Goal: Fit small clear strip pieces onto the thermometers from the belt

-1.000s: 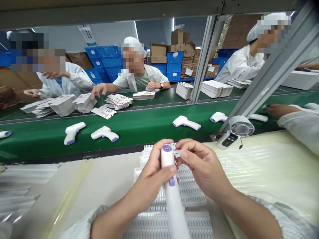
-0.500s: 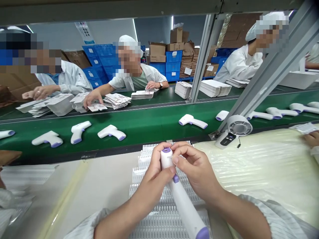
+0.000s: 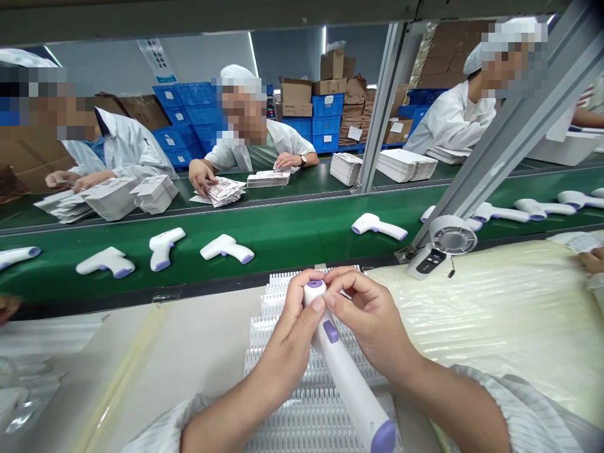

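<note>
Both my hands are up over a white slatted plastic rack [image 3: 278, 333]. My left hand [image 3: 290, 333] is closed around a white infrared thermometer [image 3: 346, 377] with purple trim, held near its purple-capped head. The handle slants down toward me and to the right. My right hand [image 3: 370, 321] pinches with its fingertips at the thermometer's head, and the fingers hide whatever lies at that spot.
A green conveyor belt [image 3: 283, 236] carries several white thermometers, such as one [image 3: 226, 248] ahead of my hands. A small fan [image 3: 452, 234] stands at the belt's edge. Co-workers in white sort printed leaflets [image 3: 219, 192] across a farther belt. Plastic sheeting [image 3: 486, 308] covers the bench on the right.
The thermometer's handle has swung to the right, bringing its purple end into view. The thermometers on the belt have moved right.
</note>
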A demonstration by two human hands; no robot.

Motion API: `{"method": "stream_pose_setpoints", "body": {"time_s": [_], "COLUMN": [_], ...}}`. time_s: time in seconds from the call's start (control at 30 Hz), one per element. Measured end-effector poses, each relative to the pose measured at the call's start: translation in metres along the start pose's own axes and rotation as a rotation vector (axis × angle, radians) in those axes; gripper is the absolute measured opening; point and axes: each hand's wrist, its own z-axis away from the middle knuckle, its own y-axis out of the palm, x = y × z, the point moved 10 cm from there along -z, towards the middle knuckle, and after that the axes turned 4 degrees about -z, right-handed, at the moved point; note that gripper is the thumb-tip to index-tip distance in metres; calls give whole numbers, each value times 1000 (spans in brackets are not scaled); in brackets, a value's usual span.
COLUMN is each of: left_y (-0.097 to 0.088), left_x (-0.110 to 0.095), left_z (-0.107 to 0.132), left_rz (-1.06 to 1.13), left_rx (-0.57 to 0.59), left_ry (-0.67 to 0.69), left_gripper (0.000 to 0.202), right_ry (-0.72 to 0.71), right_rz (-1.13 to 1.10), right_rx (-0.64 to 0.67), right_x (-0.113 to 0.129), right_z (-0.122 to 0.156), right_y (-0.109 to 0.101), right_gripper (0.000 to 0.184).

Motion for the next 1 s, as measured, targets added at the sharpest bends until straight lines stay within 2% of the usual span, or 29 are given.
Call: {"method": "stream_pose_setpoints", "body": {"time_s": [0.13, 0.3, 0.33, 0.4, 0.47, 0.5, 0.53, 0.6, 0.63, 0.7, 0.77, 0.83, 0.9, 1.0], "left_y": [-2, -6, -11, -30, -55, -67, -80, -113, -139, -199, -255, -298, -322, -328], "left_x": [2, -2, -6, -14, -22, -24, -25, -22, -19, -18, -15, -8, 2, 10], "left_z": [-2, -4, -6, -14, -28, -39, -53, -85, -100, -124, -138, -145, -148, -149], "left_rz": [4, 128, 158, 180, 99, -2, -167, -579, -819, -961, -1012, -1038, -1043, -1041], "left_rx": [4, 20, -5, -101, -197, -211, -215, -227, -273, -403, -510, -577, -574, -518], "left_ry": [20, 43, 71, 153, 242, 270, 275, 217, 147, 46, -59, -153, -202, -199], "left_gripper": [38, 39, 39, 41, 44, 46, 49, 55, 60, 71, 78, 80, 74, 58], "right_ry": [88, 322, 389, 538, 628, 631, 602, 466, 368, 152, 81, 53, 31, -18], "right_rz": [-113, -310, -309, -294, -256, -215, -145, 127, 339, 876, 1030, 1108, 1165, 1205], "right_rx": [-4, -101, -81, 71, 265, 319, 330, 273, 232, 220, 168, 162, 159, 147], "right_x": [-11, -40, -44, -49, -48, -47, -47, -48, -48, -48, -56, -63, -62, -46], "right_z": [-4, -7, -4, 8, 17, 14, 5, -33, -57, -105, -143, -167, -176, -159], "right_y": [-1, -16, -14, 3, 23, 27, 26, 9, -3, -19, -35, -45, -49, -49], "right_gripper": [24, 40, 39, 36, 44, 49, 53, 54, 55, 55, 54, 53, 54, 55]}}
